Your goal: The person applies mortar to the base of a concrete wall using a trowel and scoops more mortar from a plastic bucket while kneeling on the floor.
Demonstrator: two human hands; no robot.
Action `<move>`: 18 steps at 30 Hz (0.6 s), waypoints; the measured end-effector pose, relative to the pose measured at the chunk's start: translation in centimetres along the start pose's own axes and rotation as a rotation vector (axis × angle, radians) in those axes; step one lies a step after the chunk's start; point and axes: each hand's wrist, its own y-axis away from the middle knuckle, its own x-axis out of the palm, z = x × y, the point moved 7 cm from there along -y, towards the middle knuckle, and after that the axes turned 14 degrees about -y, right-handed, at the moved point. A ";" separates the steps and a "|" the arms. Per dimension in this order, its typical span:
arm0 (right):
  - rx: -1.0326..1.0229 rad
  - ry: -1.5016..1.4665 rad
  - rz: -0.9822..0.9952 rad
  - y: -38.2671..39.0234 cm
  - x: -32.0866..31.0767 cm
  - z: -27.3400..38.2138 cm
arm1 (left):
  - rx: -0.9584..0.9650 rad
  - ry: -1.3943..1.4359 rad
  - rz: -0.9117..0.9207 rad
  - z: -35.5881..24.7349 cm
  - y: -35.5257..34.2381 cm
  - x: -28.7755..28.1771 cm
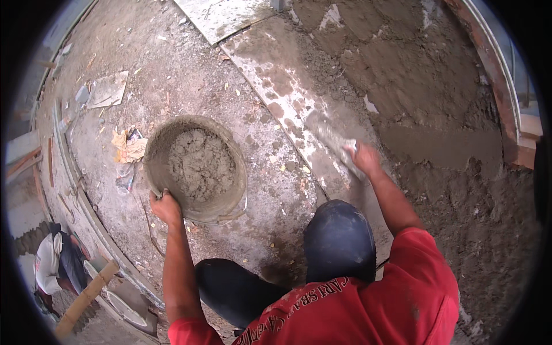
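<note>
My left hand (167,208) is closed on the near-left rim of a mortar-caked bucket (157,158), its fingers over the edge. The bucket leans toward me, and lumpy grey mortar (202,167) lies inside it. To the right, my right hand (364,157) grips the handle of a long plastering trowel (329,133). Motion smears the trowel's blade, which is over a splattered white board (287,106). Right of this board, wet grey mortar (414,69) covers a wide surface, with a smoother band (451,148) across it.
Paper scraps (129,146) and a flat broken piece of board (108,90) lie on the gritty ground at left. A second white board (227,14) is at the top. Another person (50,261) bends near a bamboo pole (86,296) at lower left. A brick-coloured edge (489,63) borders the mortar.
</note>
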 end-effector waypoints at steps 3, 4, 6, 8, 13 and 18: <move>0.106 0.023 -0.210 -10.6 -4.7 1.2 | 0.001 -0.082 -0.062 -0.2 0.0 0.7; 0.096 0.031 -0.295 -13.2 -6.0 1.3 | 0.010 -0.066 -0.033 -1.0 0.0 1.0; 0.123 0.056 -0.348 -15.3 -5.5 2.6 | 0.014 -0.059 0.022 -1.8 0.9 0.7; 0.169 0.029 -0.399 -16.0 -5.9 3.7 | -0.006 -0.078 0.022 -2.9 1.4 0.7; 0.128 -0.010 -0.424 -12.1 -6.1 7.6 | 0.063 -0.032 -0.088 0.3 -0.2 0.6; -0.164 0.134 -0.433 -5.2 -12.0 15.1 | -0.008 0.007 -0.062 1.1 -0.1 1.0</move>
